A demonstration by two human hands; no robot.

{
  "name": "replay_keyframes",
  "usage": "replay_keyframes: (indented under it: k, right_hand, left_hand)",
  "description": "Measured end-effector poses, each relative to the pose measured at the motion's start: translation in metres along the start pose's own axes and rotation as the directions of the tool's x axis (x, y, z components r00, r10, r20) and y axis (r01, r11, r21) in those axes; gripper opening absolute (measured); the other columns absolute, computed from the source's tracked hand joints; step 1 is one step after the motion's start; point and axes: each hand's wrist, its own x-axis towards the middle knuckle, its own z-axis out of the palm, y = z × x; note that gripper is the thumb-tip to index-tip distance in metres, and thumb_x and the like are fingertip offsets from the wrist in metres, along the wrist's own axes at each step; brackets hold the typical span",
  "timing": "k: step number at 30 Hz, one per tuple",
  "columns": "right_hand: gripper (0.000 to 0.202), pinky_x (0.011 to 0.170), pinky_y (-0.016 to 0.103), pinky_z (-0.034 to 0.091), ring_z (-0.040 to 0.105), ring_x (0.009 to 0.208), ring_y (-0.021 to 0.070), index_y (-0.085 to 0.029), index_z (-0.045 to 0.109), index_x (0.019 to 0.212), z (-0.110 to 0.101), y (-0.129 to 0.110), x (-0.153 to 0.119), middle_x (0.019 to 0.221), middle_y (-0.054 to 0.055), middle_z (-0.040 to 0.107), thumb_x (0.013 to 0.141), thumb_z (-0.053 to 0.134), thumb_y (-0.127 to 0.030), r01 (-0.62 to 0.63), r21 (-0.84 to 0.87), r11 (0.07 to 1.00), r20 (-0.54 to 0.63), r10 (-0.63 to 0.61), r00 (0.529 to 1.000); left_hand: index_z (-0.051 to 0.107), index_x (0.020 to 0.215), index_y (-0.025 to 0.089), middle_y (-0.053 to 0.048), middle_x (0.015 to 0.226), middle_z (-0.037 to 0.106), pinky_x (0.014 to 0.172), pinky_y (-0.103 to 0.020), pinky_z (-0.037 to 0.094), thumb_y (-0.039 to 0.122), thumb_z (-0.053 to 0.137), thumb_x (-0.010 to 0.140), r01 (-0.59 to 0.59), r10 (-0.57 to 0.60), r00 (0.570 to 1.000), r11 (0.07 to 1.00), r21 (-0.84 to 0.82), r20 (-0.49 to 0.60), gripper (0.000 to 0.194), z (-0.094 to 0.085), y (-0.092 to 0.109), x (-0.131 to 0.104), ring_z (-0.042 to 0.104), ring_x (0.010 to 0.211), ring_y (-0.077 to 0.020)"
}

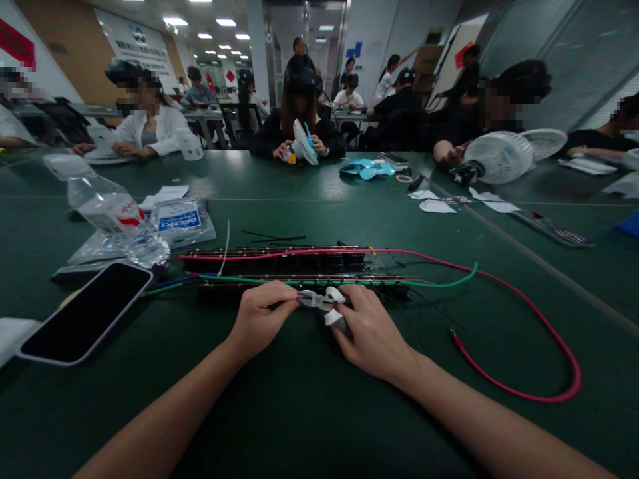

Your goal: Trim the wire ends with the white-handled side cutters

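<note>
My right hand (372,329) is closed around the white-and-grey handles of small pliers (315,300), whose jaws point left. Thumb and fingers of my left hand (264,313) are pinched together at the tip of the jaws; what they hold, if anything, is too small to tell. Just beyond both hands lie two long black strips (319,261) side by side. A red wire (409,252) runs along the far strip and curls round to the right. Along the near strip runs a green wire (449,285). A white tie (227,243) sticks up at their left part.
A phone (87,316) lies at the left, near a tilted plastic bottle (110,213) and plastic bags (182,219). Across the green table (299,406), people handle white fans (499,158). Blue fan blades (368,168), papers and a tool case (552,228) lie farther back.
</note>
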Motion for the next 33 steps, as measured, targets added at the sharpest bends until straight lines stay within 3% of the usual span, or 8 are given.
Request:
replay_keyframes:
  k: [33]
  right_hand:
    - [0.014, 0.088, 0.047, 0.045, 0.049, 0.100, 0.0275, -0.014, 0.064, 0.091, -0.0005, 0.0012, 0.0012, 0.112, 0.016, 0.054, 0.080, 0.057, -0.020, 0.013, 0.019, 1.000, 0.019, -0.013, 1.000]
  left_hand:
    - [0.071, 0.077, 0.016, -0.005, 0.077, 0.072, 0.066, -0.027, 0.054, 0.005, 0.064, 0.080, 0.013, -0.012, 1.000, 1.000, -0.012, 0.024, 0.013, -0.0008, -0.0007, -0.0004, 0.066, 0.072, -0.0155]
